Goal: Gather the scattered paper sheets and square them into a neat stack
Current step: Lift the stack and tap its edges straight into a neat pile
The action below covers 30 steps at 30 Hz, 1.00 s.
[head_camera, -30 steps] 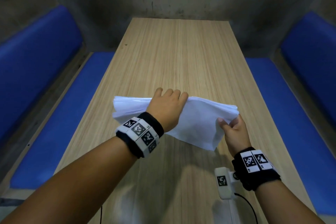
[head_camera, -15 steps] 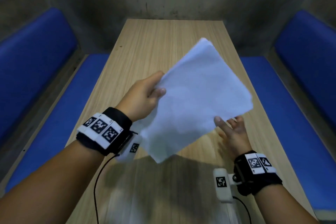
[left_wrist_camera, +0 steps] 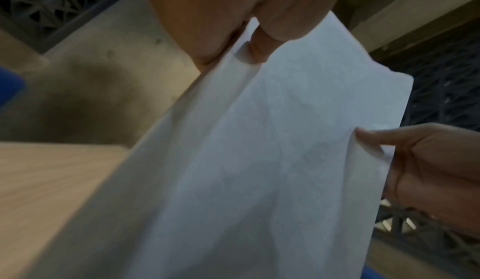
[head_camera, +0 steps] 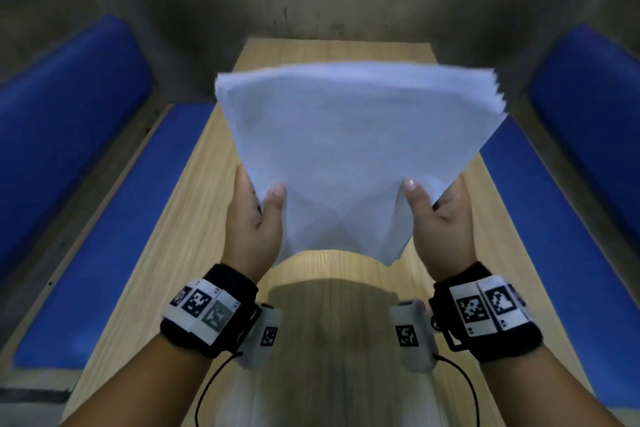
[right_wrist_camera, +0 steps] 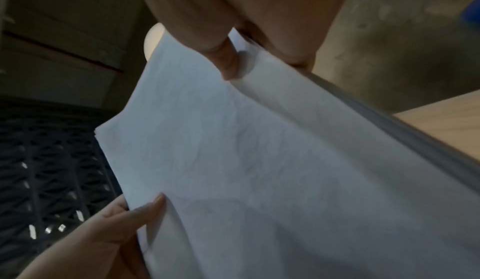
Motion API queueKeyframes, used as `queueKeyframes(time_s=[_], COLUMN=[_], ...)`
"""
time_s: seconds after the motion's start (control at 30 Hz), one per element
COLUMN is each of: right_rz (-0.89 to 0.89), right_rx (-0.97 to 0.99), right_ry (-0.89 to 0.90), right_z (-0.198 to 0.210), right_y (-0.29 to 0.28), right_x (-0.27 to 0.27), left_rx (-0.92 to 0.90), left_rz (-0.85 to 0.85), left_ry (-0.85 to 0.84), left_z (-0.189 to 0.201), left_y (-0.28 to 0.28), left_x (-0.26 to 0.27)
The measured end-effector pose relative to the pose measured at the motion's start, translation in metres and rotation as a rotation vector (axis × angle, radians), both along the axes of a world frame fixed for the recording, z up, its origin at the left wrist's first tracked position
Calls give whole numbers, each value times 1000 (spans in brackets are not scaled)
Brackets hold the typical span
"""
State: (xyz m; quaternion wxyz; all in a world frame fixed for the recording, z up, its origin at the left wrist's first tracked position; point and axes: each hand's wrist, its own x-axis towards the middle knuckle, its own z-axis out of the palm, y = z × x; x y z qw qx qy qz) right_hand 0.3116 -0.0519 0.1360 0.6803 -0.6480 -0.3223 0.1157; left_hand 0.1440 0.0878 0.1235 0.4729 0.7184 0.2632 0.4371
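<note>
Between both sets of fingers [head_camera: 277,194], paper sheets [head_camera: 346,149] raised upright above the bench [head_camera: 173,253], left hand [head_camera: 252,225] and right hand [head_camera: 446,222] pinching opposite lower edges. Top corners fanned unevenly; loose grip, likely slipping and scattering again.

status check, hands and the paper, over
Left hand and right hand each grip a side of the paper stack. Stack upright above table, top-right edges fanned. Nothing in the way.
</note>
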Motion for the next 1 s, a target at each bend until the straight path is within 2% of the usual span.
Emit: queueKeyframes(time_s=[0.1, 0.17, 0.27, 0.4, 0.47, 0.67, 0.73, 0.8, 0.87, 0.93, 1.0], right_rz=[6, -27, -70, -119, -126, -141, -105, -28, 8, 17, 11], right_rx=[-100, -46, 36, -57, -65, -7, 29, 87, 58, -27, -46], right_ry=[27, 9, -222, -587, -624, -546, -376, -71, 117, 184, 202], right_z=[-17, -9, 18, 29, 23, 16, 10, -2, -23, -41, -47], right_y=[-7, -8, -4, -1, -3, -6, -8, -9, -7, -5, -3], right_x=[-8, -6, 2, 9, 9, 3, 1, -3, -5, -8, -9], left_rx=[-112, -91, 95, 489, 529, 408, 262, -40, -263, -323, -313], left_rz=[43, 56, 51, 134, 131, 61, 17, -29, -23, 10, 36], left_ry=[111, 28, -78, 83, 109, 64, -19, -116, -95, 6, 15], left_z=[-25, -15, 21, 46, 43, 35, 31, 22, 2, -17, -22], left_y=[-6, -4, 5, 21, 22, 15, 10, 5, 0, -6, -10], left_x=[-8, -6, 1, 6, 5, 2, 0, -1, 1, 4, 6])
